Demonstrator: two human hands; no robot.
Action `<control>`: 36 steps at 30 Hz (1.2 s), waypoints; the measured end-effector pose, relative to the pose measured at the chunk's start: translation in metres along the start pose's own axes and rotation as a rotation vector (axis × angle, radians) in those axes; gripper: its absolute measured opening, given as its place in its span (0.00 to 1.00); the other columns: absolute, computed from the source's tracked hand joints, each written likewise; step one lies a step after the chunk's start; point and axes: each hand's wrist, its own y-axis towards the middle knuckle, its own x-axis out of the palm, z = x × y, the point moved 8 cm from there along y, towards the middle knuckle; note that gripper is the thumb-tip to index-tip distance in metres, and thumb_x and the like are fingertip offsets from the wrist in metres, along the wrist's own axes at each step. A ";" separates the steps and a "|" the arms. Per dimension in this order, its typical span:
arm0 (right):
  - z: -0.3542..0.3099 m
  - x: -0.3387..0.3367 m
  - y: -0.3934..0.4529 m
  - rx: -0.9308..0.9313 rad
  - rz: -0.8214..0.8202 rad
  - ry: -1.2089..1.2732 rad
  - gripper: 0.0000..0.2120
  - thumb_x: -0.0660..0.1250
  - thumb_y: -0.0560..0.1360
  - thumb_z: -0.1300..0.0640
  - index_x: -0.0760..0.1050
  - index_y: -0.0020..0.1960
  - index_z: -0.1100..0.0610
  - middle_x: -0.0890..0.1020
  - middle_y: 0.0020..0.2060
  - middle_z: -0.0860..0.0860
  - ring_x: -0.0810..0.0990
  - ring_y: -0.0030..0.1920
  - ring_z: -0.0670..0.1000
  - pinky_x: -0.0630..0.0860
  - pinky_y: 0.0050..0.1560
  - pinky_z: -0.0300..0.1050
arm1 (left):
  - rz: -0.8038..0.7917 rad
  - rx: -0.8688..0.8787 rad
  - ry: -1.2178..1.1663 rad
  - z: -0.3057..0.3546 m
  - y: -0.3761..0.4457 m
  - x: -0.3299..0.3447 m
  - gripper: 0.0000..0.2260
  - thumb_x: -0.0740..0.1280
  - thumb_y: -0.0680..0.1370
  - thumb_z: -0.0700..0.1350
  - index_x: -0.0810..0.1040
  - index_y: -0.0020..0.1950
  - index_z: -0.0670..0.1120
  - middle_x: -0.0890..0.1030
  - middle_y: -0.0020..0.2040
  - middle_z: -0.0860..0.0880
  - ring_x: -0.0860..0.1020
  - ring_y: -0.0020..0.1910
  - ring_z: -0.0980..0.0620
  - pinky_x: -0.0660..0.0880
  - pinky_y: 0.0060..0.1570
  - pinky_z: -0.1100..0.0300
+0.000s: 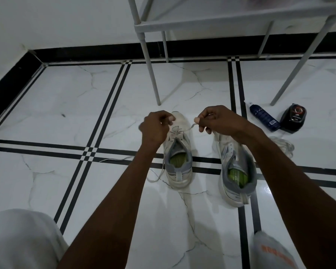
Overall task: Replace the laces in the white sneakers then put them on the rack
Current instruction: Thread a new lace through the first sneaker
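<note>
Sneakers sit side by side on the tiled floor before the rack (202, 24) as I work a lace (184, 129) through the left sneaker (179, 152). My left hand (155, 126) is curled over its forward eyelets, pinching one run of the lace; my right hand (214, 118) pinches the other end, drawn out to the side above the toe. The right sneaker (238, 171) stands close by, with no lace that I can see, a loose lace (283, 145) heaped just beyond it. A bottle (264, 118) and a dark tin (293, 118) lie near a rack leg. To lace well, I judge, both ends should be pulled level and flat before crossing to the next eyelets, with no twist left in the lace.
</note>
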 end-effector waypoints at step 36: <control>-0.009 0.045 0.013 -0.024 -0.098 0.286 0.09 0.69 0.79 0.54 0.79 0.54 0.60 0.85 0.43 0.56 0.78 0.39 0.48 0.71 0.38 0.40 | 0.160 0.022 -0.065 -0.013 -0.028 -0.009 0.11 0.74 0.73 0.48 0.74 0.48 0.48 0.77 0.44 0.53 0.77 0.46 0.50 0.77 0.45 0.49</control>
